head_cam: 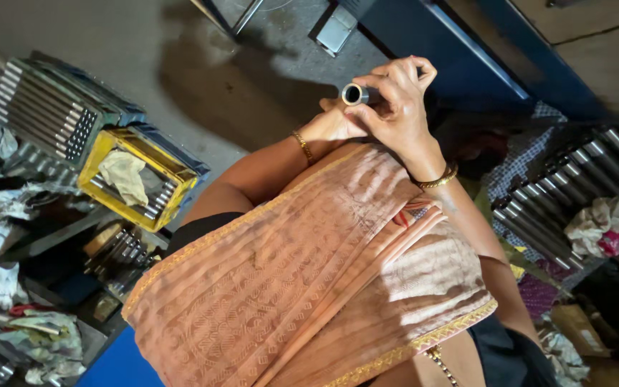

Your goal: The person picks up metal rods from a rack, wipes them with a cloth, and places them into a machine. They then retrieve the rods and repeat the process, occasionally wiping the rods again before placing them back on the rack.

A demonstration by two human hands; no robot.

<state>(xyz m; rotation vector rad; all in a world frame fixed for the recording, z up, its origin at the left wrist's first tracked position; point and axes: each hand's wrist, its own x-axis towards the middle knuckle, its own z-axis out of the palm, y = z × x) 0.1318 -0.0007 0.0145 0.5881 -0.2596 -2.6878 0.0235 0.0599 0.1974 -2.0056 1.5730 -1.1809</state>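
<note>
A short shiny metal tube (354, 94) is held up in front of me, its open round end facing the camera. My right hand (397, 100) is wrapped around the tube's body, fingers curled over it. My left hand (334, 125) sits just below and behind the tube's open end, pressed against the right hand; how far it grips the tube is hidden. Both wrists wear gold bangles. A peach patterned cloth (309, 287) drapes over my body below the hands.
A yellow crate (102, 154) with metal rods and a rag stands at the left, next to a dark crate of rods (44, 107). More long rods (574, 186) lie at the right with crumpled rags. A blue machine frame (467, 43) runs above the hands.
</note>
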